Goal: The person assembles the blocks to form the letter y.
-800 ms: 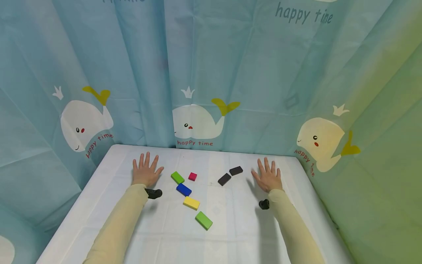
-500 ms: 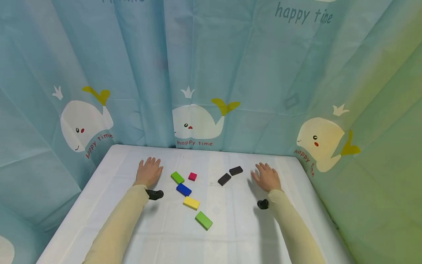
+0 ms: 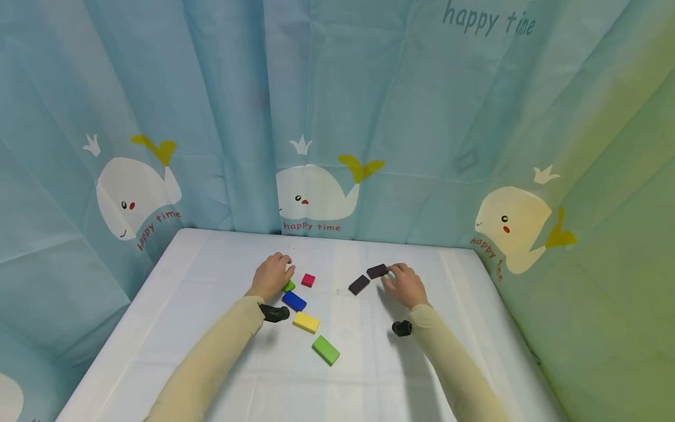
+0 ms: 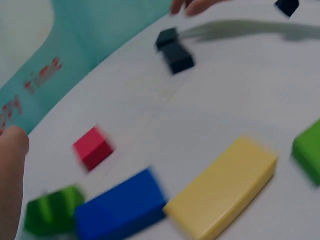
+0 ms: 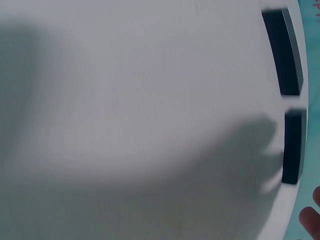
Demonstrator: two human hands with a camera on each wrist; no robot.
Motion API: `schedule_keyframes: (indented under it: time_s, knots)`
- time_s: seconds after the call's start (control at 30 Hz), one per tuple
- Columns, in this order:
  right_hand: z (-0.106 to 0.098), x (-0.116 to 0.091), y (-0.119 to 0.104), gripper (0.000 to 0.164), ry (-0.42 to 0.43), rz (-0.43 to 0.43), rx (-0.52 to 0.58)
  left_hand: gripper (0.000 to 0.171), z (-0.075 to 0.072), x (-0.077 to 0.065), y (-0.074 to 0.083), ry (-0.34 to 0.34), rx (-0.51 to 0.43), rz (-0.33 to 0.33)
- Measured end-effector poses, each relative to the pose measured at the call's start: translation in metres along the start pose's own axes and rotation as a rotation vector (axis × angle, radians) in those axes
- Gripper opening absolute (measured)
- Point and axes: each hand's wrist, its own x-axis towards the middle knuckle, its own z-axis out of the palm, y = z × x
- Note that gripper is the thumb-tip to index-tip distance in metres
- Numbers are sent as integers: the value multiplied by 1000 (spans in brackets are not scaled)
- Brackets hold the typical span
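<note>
My left hand (image 3: 270, 277) hovers over the far green block (image 3: 288, 286), hiding part of it, with fingers loosely bent and apart from it in the left wrist view. A small red block (image 3: 308, 280) lies just right of that hand. Nearer me a blue block (image 3: 294, 300), a yellow block (image 3: 306, 322) and a second green block (image 3: 326, 350) form a slanting row. Beside the farther black block (image 3: 377, 271) is my right hand (image 3: 408, 286), its fingertips short of the block in the right wrist view. Another black block (image 3: 359, 285) lies left of it.
All the blocks lie on a white-covered table (image 3: 348, 398). A blue-green curtain (image 3: 337, 117) with printed whales hangs along its far edge and sides. A black wrist device (image 3: 275, 313) sits on the left wrist, another device (image 3: 402, 328) on the right.
Both hands were spread flat at the sides. The left has moved right over the green block, the right has moved left to the black block, and their fingers have bent. The blocks stay put.
</note>
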Motion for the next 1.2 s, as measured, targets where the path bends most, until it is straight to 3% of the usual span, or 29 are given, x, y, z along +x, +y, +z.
schedule_keyframes:
  time_s: [0.23,0.5,0.67,0.83,1.03,1.2]
  knots:
    - [19,4,-25,39,-26,-5,99,22,17,0,30,-22,-123,25]
    - [33,4,-51,46,-73,47,217,22,30,-2,44,-15,-130,10]
    - [45,4,-54,48,-54,6,203,15,36,-3,48,13,-119,23]
    - [51,9,-54,46,-61,25,212,16,38,0,56,5,-102,-9]
    - [45,14,-48,46,-89,127,210,16,41,2,71,-43,-138,-34]
    - [35,17,-31,48,-94,227,218,16,47,3,84,-49,-156,7]
